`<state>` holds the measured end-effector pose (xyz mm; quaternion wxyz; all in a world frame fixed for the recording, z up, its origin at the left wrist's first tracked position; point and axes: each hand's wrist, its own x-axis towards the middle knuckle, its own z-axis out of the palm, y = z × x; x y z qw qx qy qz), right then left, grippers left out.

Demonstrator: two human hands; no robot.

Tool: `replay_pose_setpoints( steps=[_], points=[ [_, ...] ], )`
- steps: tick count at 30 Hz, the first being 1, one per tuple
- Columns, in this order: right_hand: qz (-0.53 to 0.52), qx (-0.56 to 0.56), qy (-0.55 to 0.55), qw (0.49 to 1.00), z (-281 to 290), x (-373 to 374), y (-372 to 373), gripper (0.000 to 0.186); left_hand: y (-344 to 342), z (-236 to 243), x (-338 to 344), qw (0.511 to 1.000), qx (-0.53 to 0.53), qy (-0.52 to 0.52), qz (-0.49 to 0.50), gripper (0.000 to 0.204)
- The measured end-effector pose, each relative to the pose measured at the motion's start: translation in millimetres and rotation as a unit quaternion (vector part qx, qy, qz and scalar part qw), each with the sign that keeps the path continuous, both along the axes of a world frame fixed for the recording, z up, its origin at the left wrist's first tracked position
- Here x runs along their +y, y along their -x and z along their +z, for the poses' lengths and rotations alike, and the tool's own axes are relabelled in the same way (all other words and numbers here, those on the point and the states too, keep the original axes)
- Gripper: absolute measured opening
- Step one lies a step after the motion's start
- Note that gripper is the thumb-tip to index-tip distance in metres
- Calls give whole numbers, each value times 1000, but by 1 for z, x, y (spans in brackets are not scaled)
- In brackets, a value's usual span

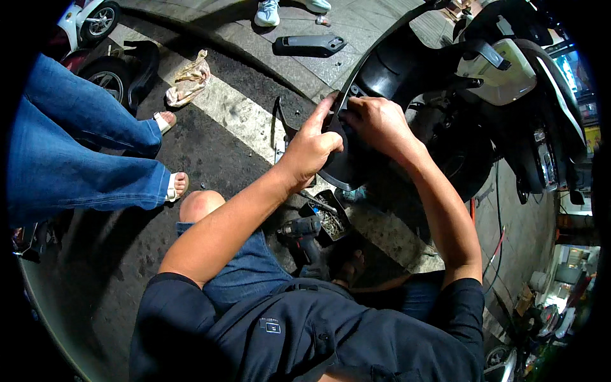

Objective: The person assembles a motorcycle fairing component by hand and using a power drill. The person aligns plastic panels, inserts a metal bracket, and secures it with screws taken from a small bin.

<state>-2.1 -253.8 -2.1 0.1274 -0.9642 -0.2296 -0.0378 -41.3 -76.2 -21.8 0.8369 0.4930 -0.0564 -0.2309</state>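
A large curved black plastic panel (386, 69) stands by the front of a scooter (531, 130). My left hand (312, 146) grips the panel's near-left edge, its thumb on the side facing me and its fingers partly hidden behind the rim. Inside the curve, my right hand (384, 126) is closed, fingertips pressed against the panel beside the left hand. Whatever small thing those fingertips may hold is hidden. Below my hands, a cordless drill (305, 240) lies on the ground beside a black tray (332, 216) of loose screws.
A dark plastic trim piece (309, 45) lies on the pavement ahead, near another person's shoes (267, 13). To the left, a person in blue jeans (95, 153) stands close by. A crumpled cloth (189, 79) rests on the road. Cables (498, 223) trail along the right.
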Motion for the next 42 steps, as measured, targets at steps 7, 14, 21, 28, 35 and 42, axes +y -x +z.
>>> replay_pose_setpoints(
  steps=[7, 14, 21, 28, 35, 42],
  points=[
    [23, 63, -157, 985, -1, -1, -1, 20, 2, -4, 2, 1000, -20, -12, -5, 79],
    [34, -16, -48, 998, -5, -11, -1, 18, 0, -7, -3, 999, -31, -31, 20, 77],
    [20, -35, 72, 997, -7, 8, -12, 22, -1, -3, 10, 999, -31, -21, 24, 72],
    [137, -95, 198, 966, -10, 7, -23, 16, -4, -3, 16, 999, -18, -25, 10, 71],
    [17, -5, 162, 987, -4, 12, -24, 11, -16, -17, 18, 1000, -9, -16, -10, 68],
    [73, 25, 268, 960, -7, 7, -24, 18, -15, -19, 16, 999, -18, -28, -11, 66]
  ],
)
